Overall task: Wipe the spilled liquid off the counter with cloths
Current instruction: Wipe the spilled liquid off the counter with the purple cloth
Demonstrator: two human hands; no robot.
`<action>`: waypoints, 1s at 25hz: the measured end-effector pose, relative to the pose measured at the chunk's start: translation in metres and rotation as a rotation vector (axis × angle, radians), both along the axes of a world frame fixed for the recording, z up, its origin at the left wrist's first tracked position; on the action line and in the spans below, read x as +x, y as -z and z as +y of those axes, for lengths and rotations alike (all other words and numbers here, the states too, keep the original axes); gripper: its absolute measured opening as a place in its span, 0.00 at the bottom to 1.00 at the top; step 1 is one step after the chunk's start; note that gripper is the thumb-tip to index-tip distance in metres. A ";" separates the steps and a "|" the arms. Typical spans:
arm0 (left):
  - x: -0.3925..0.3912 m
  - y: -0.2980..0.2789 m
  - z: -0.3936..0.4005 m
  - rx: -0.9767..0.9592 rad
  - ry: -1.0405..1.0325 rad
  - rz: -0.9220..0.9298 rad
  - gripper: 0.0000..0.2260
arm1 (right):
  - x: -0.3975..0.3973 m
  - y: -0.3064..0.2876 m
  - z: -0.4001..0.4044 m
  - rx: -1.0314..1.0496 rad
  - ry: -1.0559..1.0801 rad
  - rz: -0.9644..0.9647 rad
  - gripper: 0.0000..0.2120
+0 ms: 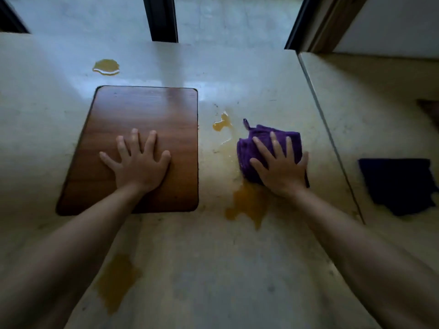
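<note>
A bunched purple cloth [251, 148] lies on the pale stone counter [190, 269], and my right hand [281, 167] presses flat on it with straight, spread fingers. Orange liquid sits in several patches: a puddle [248, 205] just below the cloth, a small pool with a wet streak [222, 123] to the cloth's left, a blob [106, 66] far back left, and a smear [116, 281] near the front left. My left hand [137, 162] rests flat with spread fingers on a brown wooden board [142, 110].
The counter ends at a raised edge [327, 129] on the right. Beyond that edge a second dark blue cloth [399, 184] lies on a lower surface. Dark window frame posts [161, 19] stand at the back.
</note>
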State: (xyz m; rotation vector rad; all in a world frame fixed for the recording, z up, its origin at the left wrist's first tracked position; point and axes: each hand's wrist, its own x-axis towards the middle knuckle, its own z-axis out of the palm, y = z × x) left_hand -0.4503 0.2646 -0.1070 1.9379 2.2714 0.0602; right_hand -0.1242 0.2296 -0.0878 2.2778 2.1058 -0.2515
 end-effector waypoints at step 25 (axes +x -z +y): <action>-0.032 -0.007 0.002 0.012 0.213 0.039 0.33 | -0.114 0.015 -0.053 0.083 0.203 0.056 0.37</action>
